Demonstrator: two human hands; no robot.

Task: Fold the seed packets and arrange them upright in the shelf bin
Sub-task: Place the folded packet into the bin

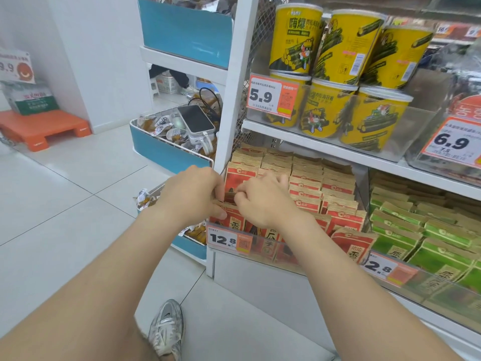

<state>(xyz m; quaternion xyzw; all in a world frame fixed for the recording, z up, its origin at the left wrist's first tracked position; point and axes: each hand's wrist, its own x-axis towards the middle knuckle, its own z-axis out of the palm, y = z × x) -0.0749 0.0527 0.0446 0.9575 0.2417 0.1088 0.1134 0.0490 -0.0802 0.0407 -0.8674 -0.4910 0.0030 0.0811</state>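
Note:
Red and tan seed packets (pixel 307 183) stand upright in rows inside the clear shelf bin (pixel 283 252) on the lower shelf. At the bin's front left corner, my left hand (pixel 194 196) and my right hand (pixel 263 198) meet over one red seed packet (pixel 229 216). Both hands have fingers curled on its tan top edge, the left from the left side, the right from the right side. My hands hide most of that packet's top. One more red packet (pixel 355 243) leans at the front right of the bin.
Green packets (pixel 421 230) fill the neighbouring bin on the right. Yellow tubs (pixel 335 74) stand on the shelf above. A blue basket (pixel 166 152) to the left holds snacks and a phone (pixel 196 119). A white shelf post (pixel 234 100) rises beside my left hand. My shoe (pixel 166 329) is on the tiled floor.

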